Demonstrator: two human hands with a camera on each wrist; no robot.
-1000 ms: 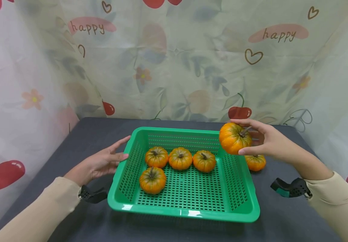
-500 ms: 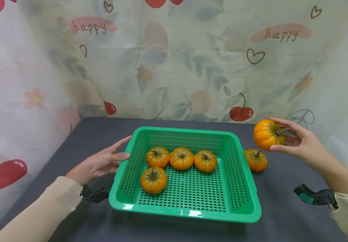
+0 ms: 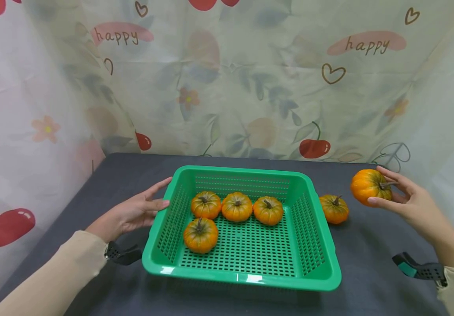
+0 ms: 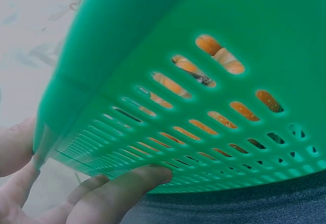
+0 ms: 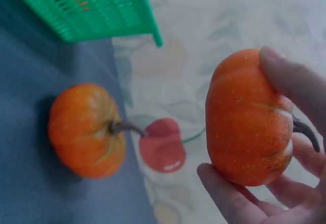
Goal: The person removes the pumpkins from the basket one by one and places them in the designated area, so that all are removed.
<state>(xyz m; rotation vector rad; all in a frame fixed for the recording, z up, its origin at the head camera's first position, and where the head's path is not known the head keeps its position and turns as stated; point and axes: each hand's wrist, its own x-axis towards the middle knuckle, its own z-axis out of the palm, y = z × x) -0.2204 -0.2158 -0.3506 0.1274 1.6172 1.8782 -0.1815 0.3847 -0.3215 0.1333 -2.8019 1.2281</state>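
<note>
Away from the basket on the right, my right hand [image 3: 412, 202] holds a small orange pumpkin [image 3: 368, 186], thumb on one side and fingers on the other. The right wrist view shows this pumpkin [image 5: 247, 119] raised, its stem toward the palm. A second pumpkin [image 3: 334, 209] rests on the table just outside the basket's right wall. My left hand [image 3: 132, 213] grips the left rim of the green plastic basket [image 3: 240, 277]; in the left wrist view a finger [image 4: 127, 188] lies against its slotted outer wall. Several pumpkins [image 3: 236, 207] sit inside, mostly in a back row, with one pumpkin [image 3: 200, 235] front left.
The dark cloth-covered table [image 3: 363, 259] extends around the basket. A printed curtain [image 3: 231, 87] closes off the back and both sides. Inside the basket, the perforated floor [image 3: 250, 250] shows at the front and right.
My right hand has carried its pumpkin rightward from above the basket's back right corner, then lowered it slightly over the table's right side. The left hand and basket have stayed in place.
</note>
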